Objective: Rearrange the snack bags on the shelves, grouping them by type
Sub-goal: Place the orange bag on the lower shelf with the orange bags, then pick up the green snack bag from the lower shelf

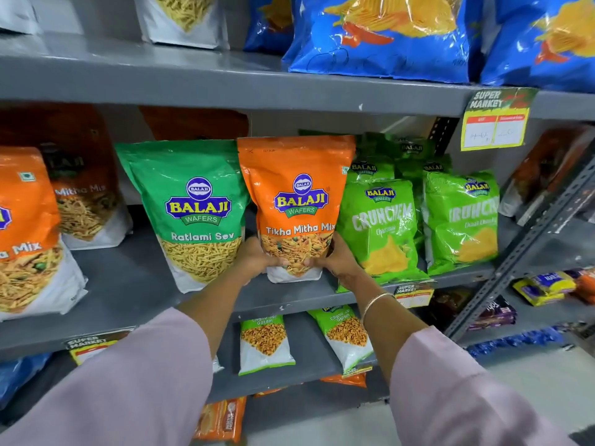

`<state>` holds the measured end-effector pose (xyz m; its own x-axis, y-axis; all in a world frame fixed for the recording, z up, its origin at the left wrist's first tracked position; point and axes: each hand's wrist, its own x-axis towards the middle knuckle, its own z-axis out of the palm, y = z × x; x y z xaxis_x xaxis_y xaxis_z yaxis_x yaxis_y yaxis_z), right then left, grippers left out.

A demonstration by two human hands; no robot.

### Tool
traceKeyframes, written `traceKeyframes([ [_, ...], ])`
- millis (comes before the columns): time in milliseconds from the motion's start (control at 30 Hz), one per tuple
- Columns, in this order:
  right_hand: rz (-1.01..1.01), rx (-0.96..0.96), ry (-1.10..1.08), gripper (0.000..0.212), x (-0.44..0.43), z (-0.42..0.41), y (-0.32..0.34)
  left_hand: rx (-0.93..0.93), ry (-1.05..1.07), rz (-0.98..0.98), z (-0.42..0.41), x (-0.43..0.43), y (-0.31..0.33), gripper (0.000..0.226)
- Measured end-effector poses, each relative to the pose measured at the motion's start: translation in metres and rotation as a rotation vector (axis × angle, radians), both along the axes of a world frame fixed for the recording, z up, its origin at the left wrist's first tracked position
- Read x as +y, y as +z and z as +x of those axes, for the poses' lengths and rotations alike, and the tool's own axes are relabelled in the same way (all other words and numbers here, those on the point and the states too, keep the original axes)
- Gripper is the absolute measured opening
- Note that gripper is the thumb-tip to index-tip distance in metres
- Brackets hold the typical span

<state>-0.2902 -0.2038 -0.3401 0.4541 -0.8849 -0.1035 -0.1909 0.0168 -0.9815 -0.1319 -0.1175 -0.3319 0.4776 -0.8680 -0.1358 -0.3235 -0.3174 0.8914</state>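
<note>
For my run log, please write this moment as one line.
step: regrouping | held: Tikha Mitha Mix bag, left hand and right hand at base | neighbours: Ratlami Sev bag, Crunchem bag

Your one camera sits on your head, facing forward and slightly down at the grey shelf (pixel 128 284) from close range. Upper shelf runs across at 12 o'clock, your sleeves enter from 7 and 5 o'clock, floor shows at 4 o'clock. No second view.
</note>
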Motion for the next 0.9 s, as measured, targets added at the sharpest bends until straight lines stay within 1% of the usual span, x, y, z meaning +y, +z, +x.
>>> traceKeyframes([
  [133, -0.004, 0.046, 0.002, 0.079, 0.002, 0.001, 0.003, 0.046, -0.017, 0.003, -0.002, 0.004, 0.000, 0.057],
  [233, 0.007, 0.093, -0.027, 0.080, 0.010, 0.002, 0.008, 0.034, -0.028, 0.095, -0.003, 0.011, 0.000, 0.055],
  [300, 0.011, 0.195, -0.050, 0.075, 0.014, 0.004, 0.015, 0.048, -0.067, 0.155, 0.000, 0.018, 0.001, 0.048],
  [333, 0.009, 0.278, -0.053, 0.065, 0.016, 0.004, 0.020, 0.050, -0.095, 0.182, 0.002, 0.024, 0.003, 0.038],
  [367, 0.015, 0.375, -0.046, 0.050, 0.020, 0.004, 0.026, 0.042, -0.120, 0.215, 0.006, 0.030, 0.004, 0.030],
  [433, 0.061, 0.531, 0.008, 0.021, 0.027, 0.005, 0.037, 0.021, -0.169, 0.283, 0.017, 0.044, 0.010, 0.041],
  [467, 0.123, 0.573, 0.062, 0.015, 0.032, 0.006, 0.041, 0.012, -0.183, 0.313, 0.025, 0.053, 0.014, 0.042],
  [567, 0.283, 0.600, 0.243, 0.040, 0.056, 0.018, 0.056, 0.018, -0.201, 0.428, 0.055, 0.078, 0.024, 0.033],
  [600, 0.289, 0.609, 0.299, 0.043, 0.063, 0.026, 0.057, 0.008, -0.187, 0.469, 0.067, 0.085, 0.024, 0.039],
  [667, 0.202, 0.647, 0.370, 0.034, 0.078, 0.049, 0.061, -0.033, -0.124, 0.521, 0.088, 0.100, 0.022, 0.055],
  [733, 0.151, 0.587, 0.374, 0.021, 0.092, 0.073, 0.056, -0.039, -0.076, 0.542, 0.107, 0.113, 0.018, 0.057],
  [767, 0.145, 0.526, 0.350, 0.039, 0.095, 0.084, 0.050, -0.027, -0.049, 0.545, 0.115, 0.118, 0.015, 0.057],
  [800, 0.137, 0.485, 0.332, 0.066, 0.097, 0.093, 0.044, -0.020, -0.021, 0.530, 0.121, 0.122, 0.014, 0.057],
  [833, 0.144, 0.452, 0.326, 0.083, 0.100, 0.102, 0.039, -0.034, 0.010, 0.499, 0.126, 0.124, 0.012, 0.057],
  [867, 0.130, 0.434, 0.313, 0.090, 0.103, 0.110, 0.035, -0.082, 0.049, 0.453, 0.131, 0.125, 0.010, 0.060],
  [900, 0.121, 0.411, 0.296, 0.092, 0.105, 0.117, 0.031, -0.138, 0.095, 0.392, 0.134, 0.125, 0.007, 0.065],
])
